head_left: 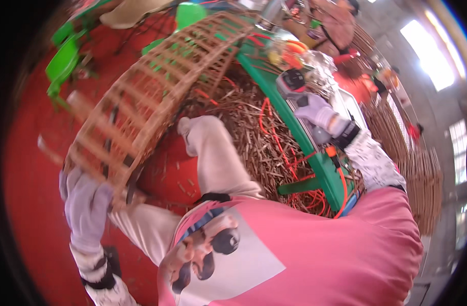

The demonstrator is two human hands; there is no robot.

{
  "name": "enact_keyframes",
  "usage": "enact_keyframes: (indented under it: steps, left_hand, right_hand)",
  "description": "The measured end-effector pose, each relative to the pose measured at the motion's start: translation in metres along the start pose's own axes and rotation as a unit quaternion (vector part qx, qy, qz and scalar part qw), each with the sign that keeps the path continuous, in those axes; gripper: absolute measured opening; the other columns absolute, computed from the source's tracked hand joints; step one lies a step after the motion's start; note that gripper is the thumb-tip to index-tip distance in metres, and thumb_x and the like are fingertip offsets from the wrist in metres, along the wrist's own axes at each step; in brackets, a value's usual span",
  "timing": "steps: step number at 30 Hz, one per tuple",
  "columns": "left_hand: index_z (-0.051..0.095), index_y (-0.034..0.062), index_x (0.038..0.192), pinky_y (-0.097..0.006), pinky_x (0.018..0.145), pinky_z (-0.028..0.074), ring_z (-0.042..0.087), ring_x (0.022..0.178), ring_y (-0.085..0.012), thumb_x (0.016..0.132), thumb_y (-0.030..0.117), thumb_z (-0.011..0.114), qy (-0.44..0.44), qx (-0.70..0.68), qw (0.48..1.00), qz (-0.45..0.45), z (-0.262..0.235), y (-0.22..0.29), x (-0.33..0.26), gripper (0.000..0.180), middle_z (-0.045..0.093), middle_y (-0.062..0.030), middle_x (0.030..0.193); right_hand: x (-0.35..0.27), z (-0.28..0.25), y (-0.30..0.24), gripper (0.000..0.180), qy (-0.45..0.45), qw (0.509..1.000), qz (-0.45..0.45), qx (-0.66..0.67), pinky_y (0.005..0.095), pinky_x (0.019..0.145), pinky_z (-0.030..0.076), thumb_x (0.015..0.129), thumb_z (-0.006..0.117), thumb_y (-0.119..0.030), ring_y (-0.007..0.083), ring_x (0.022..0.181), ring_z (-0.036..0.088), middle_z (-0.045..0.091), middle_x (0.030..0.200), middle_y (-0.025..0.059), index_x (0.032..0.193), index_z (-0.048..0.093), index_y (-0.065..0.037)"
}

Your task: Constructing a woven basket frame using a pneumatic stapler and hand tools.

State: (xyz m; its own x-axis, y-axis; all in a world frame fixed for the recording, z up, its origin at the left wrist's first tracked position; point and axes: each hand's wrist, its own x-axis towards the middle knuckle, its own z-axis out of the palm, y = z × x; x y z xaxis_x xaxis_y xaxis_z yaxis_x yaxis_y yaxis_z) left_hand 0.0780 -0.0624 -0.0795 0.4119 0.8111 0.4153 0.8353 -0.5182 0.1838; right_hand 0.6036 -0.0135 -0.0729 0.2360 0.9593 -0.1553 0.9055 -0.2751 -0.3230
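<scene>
My left hand (85, 209), in a pale glove, has its fingers wrapped round the near end of a long slatted frame (157, 92). The frame looks like wicker or thin wood, with crosspieces between two curved rails. It slants up from my left hand toward the far middle, past my bent knee. My right hand (315, 109), also gloved, is closed on a hand-held tool (290, 81) with a dark, rounded end, over the green bench. The tool's exact kind is not clear. Part of the frame is blurred.
A green bench (315, 158) stands to my right, with an orange cord (340, 188) along it. Wood strips (243, 122) lie in a heap beside it. A bright green chair (62, 64) stands on the red floor (29, 168). Stacked slatted pieces (417, 178) and people are at the far right.
</scene>
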Motion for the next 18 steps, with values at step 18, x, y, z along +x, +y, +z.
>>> enact_keyframes:
  steps: [18]
  left_hand:
    - [0.062,0.0029,0.077,-0.049,0.085,0.035,0.055,0.082,-0.0344,0.088,0.021,0.049,0.046,-0.006,0.994,0.103,0.011,-0.013,0.004,0.024,0.06,-0.013,0.078]
  right_hand:
    - [-0.004,-0.011,0.208,0.045,-0.02,0.978,0.157,-0.133,0.0362,0.08,0.042,0.074,0.051,-0.048,0.0325,0.089,0.057,0.061,0.092,0.0179,0.089,0.066,-0.009]
